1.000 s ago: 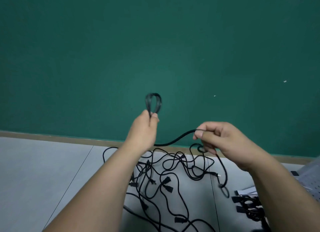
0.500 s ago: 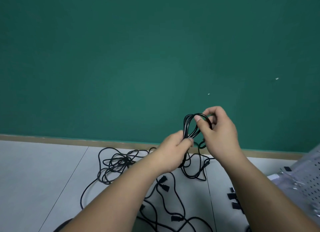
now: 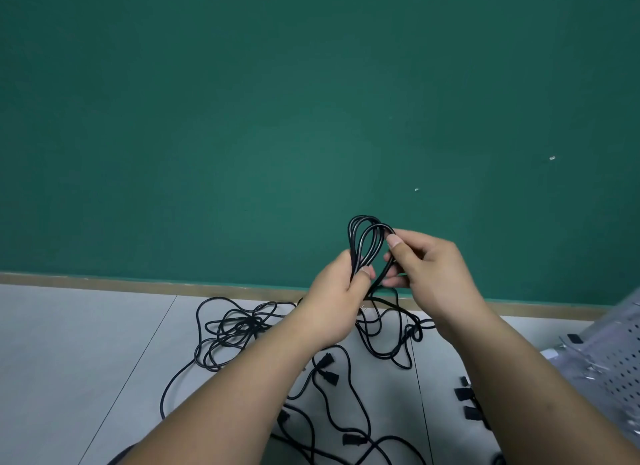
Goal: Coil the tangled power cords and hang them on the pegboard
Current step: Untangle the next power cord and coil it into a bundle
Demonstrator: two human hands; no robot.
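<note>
**Black power cord, part-coiled, held in both hands**

Coil (image 3: 363, 237): thin black cord with a slight sheen, gathered into several long narrow loops. The loops stand upright in front of the wall (image 3: 242, 118), rounded ends at the top.

Left hand (image 3: 337, 301): I grip the lower end of the loops, with my thumb pressed across the strands.

Right hand (image 3: 429, 274): just right of the left, I pinch the outermost loop between thumb and fingers, thumb tip on the loop's right side. Below my hands the cord drops to the floor (image 3: 69, 360).

Cords (image 3: 235, 329): the remainder lie loose on the pale grey floor beyond and under my forearms. A dense tangle sits to the left, and a smaller loose bunch sits under my right wrist. Black plugs (image 3: 325, 360) show among the strands by my left forearm, with more at the near right.

Pegboard (image 3: 620, 364): pale and perforated, at the right edge, blurred. Small metal pieces lie on it, too blurred to identify.

Wall: plain dark green, with a tan baseboard (image 3: 104, 280) where it meets the floor.
</note>
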